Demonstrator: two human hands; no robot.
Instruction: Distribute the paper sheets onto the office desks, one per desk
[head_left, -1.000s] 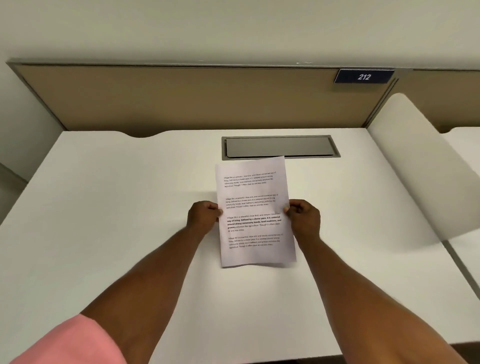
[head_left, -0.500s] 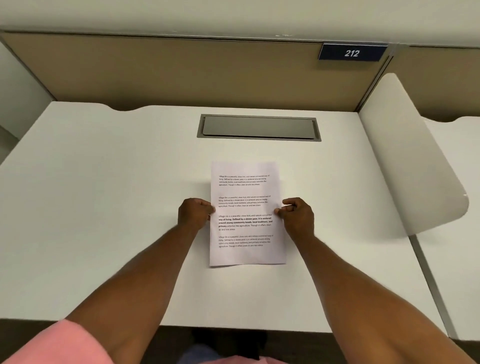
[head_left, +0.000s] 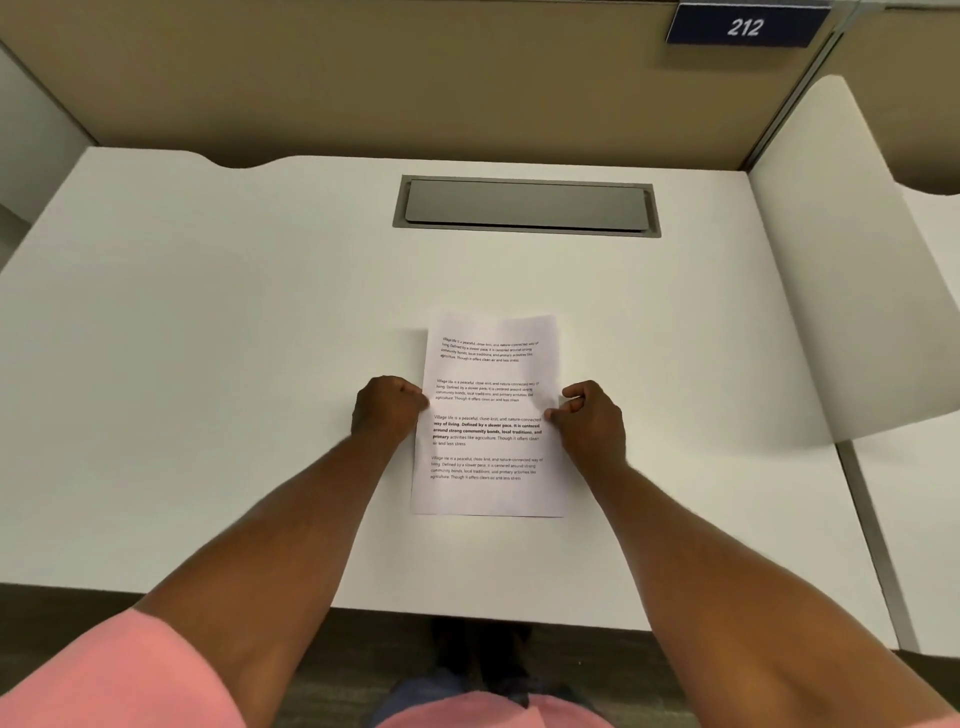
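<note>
The printed sheet lies mid-desk, pinched at its side edges by left hand and right hand; placing looks nearly done, and letting go comes next.

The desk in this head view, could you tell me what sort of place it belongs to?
Most likely an open-plan office: a white desk with a cable-access flap, tan partition panels, and a numbered sign reading 212.

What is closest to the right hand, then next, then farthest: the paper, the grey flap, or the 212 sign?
1. Paper: the right hand pinches its right edge, touching.
2. Grey flap: set into the desk, farther back and slightly left.
3. 212 sign: up on the partition, far back on the right.
</note>
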